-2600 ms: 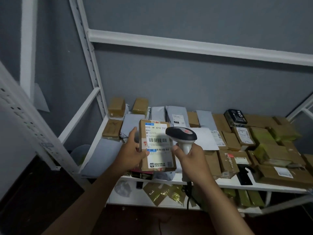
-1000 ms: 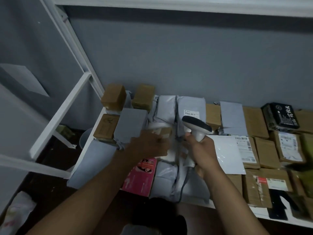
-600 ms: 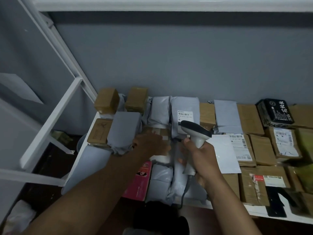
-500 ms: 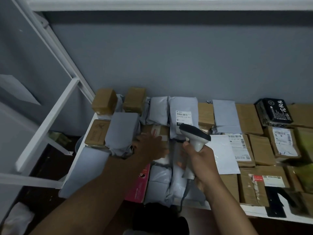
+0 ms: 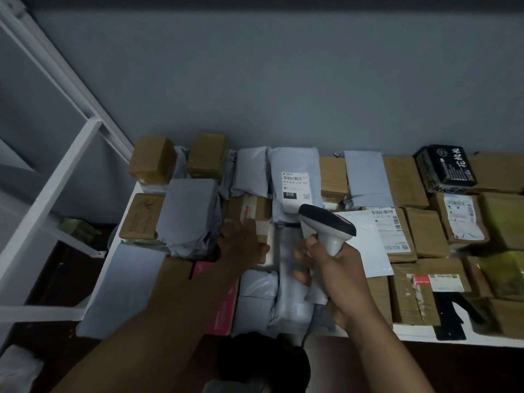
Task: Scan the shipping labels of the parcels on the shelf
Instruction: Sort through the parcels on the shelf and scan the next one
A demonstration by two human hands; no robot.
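2 hands work: left hand [image 5: 241, 245] lies flat on a brown parcel [image 5: 249, 211]; right hand [image 5: 337, 268] fingers grip the scanner [image 5: 326, 225].

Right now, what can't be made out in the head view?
- Left hand: fingers motion-blurred over the brown box; grip unclear.
- Label on the grey mailer: only "010" readable, rest too small.
- Scanner window: faces away, beam not visible.
- Boxes at the right edge: cut off by frame.
- Pink box: covered by the left forearm.
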